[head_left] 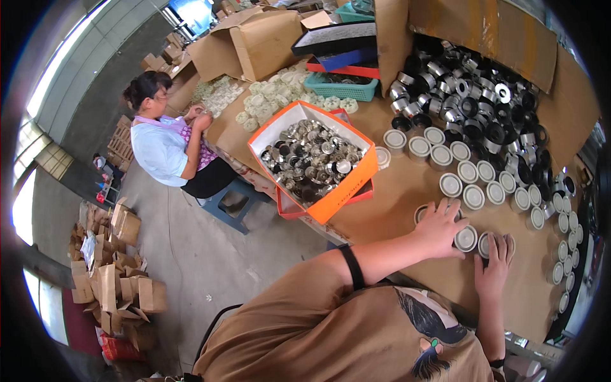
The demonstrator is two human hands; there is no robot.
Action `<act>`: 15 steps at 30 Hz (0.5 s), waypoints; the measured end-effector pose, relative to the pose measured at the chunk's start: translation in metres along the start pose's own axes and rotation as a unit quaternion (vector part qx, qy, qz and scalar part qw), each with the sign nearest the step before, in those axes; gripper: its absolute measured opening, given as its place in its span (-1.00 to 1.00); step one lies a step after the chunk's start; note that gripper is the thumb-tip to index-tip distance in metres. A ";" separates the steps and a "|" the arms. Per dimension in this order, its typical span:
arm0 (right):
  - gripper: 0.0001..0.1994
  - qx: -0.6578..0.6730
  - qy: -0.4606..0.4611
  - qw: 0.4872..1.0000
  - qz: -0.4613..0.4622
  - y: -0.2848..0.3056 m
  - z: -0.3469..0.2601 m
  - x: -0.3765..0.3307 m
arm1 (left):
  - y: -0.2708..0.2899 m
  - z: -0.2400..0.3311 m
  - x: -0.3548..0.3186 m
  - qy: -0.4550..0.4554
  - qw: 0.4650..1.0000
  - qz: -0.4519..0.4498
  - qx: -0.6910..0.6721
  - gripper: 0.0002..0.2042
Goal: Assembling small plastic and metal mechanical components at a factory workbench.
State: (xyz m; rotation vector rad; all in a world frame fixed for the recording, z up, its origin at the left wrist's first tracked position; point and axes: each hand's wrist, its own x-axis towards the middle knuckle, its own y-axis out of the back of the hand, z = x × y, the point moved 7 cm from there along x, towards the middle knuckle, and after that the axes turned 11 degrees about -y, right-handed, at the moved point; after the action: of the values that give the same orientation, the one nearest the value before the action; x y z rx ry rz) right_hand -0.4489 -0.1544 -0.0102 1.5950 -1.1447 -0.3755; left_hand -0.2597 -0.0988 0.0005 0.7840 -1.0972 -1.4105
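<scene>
My left hand (440, 229) is spread palm down at the near edge of the cardboard-covered table. Beside its thumb and forefinger stands a short round piece with a ridged white top (465, 239); another is partly hidden under the fingers. Close by on the right, my right hand (494, 270) has its thumb and fingers around a similar white-topped piece (485, 246), whose far side the fingers cover. Beyond both hands, several more white-topped round pieces (473, 197) stand upright in loose rows, and others (562, 246) line the right side.
A heap of black and silver rings (464, 95) lies at the back right against cardboard walls (490, 38). An orange box (347, 190) of small metal parts is left of my arm. White plastic parts (270, 95) and a teal basket (344, 90) lie beyond. Another person (162, 143) sits left.
</scene>
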 end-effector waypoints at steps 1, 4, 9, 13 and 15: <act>-0.40 -0.008 -0.025 1.000 0.011 0.001 0.007 0.002 | -0.006 0.011 0.008 -0.024 1.000 0.009 0.012 -0.19; -0.44 0.064 -0.039 0.997 0.037 -0.004 0.036 0.012 | -0.010 0.020 0.022 -0.031 0.999 -0.022 0.017 -0.22; -0.24 -0.028 -0.107 0.993 -0.032 0.004 -0.006 0.008 | -0.004 0.033 0.016 -0.022 0.997 -0.030 0.067 -0.17; -0.28 -0.032 -0.176 0.984 -0.025 0.000 0.020 0.002 | -0.009 0.023 0.017 -0.075 0.993 -0.036 0.080 -0.10; -0.31 -0.043 -0.215 0.976 -0.006 0.009 0.034 -0.003 | -0.005 0.011 0.006 -0.083 0.987 -0.035 0.135 -0.11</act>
State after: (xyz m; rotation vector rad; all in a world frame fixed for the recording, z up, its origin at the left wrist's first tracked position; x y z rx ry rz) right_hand -0.4798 -0.1707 -0.0160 1.4836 -1.4222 -0.7954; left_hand -0.2726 -0.1033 0.0005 0.9161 -1.4241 -1.4218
